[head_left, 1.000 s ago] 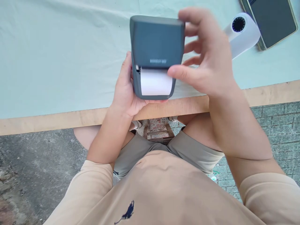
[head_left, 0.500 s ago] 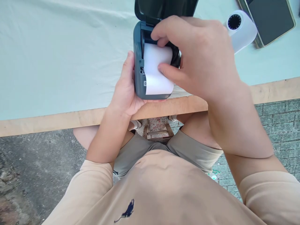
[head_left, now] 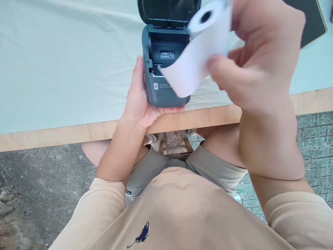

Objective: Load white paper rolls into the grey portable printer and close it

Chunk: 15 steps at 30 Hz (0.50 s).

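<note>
Paper roll has left printer, revealing Chinese label.

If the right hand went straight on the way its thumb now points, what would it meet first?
Beyond the paper roll it holds, the right hand would probably meet the open label printer first; depth is unclear, so it might pass above.

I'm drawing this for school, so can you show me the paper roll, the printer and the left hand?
Paper roll (head_left: 201,55), head view: on its loose strip.
Printer (head_left: 167,46), head view: inside its open compartment.
Left hand (head_left: 138,103), head view: below the thumb.
</note>
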Each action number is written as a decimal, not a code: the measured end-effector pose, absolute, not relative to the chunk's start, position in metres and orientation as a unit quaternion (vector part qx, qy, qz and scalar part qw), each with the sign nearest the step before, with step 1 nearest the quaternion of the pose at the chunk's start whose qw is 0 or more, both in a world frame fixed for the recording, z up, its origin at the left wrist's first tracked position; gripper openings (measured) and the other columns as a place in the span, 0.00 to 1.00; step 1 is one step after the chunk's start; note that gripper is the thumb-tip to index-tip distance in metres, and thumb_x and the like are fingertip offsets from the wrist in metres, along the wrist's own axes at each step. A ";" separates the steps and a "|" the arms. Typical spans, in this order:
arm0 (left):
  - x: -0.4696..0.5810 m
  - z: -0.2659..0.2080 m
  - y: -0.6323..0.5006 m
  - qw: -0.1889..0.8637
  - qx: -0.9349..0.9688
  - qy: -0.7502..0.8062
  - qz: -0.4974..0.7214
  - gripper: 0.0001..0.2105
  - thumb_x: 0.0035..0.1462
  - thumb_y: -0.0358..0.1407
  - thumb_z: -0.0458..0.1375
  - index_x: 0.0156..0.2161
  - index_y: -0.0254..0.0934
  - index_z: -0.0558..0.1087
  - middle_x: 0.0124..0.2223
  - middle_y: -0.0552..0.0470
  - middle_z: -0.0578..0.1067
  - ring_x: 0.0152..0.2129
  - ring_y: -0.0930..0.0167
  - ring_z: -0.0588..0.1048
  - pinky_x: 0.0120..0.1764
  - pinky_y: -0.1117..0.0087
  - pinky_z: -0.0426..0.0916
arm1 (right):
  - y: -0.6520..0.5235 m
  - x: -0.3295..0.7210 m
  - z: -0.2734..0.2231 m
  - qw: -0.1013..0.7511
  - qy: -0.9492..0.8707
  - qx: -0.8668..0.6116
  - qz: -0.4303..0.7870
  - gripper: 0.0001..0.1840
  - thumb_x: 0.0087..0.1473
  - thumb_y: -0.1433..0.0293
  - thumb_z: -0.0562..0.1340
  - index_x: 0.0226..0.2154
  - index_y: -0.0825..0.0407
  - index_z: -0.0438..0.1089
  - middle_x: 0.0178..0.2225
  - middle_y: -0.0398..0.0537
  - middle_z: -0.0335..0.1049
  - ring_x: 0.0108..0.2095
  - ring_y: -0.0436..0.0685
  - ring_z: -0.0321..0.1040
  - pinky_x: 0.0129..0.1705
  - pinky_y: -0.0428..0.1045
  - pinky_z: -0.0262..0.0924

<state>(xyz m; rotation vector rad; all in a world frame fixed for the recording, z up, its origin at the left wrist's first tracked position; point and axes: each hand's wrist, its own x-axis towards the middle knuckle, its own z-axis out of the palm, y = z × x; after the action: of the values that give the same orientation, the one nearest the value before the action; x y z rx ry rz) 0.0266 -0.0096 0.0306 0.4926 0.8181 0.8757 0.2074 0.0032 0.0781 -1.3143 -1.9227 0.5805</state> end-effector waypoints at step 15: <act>0.023 0.031 -0.007 0.802 0.224 0.380 0.402 0.30 0.54 0.58 0.52 0.55 0.40 0.70 0.55 0.46 0.74 0.52 0.47 0.70 0.31 0.58 0.75 | 0.011 0.236 0.024 0.434 -0.658 -0.544 0.287 0.14 0.55 0.62 0.62 0.40 0.45 0.57 0.44 0.44 0.62 0.37 0.50 0.65 0.25 0.45 0.68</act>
<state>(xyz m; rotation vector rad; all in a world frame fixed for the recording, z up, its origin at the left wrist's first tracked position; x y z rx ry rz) 0.0232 -0.0069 0.0314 0.4798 0.8149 0.8610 0.2362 0.0106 0.0244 -1.3560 -1.6394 0.7160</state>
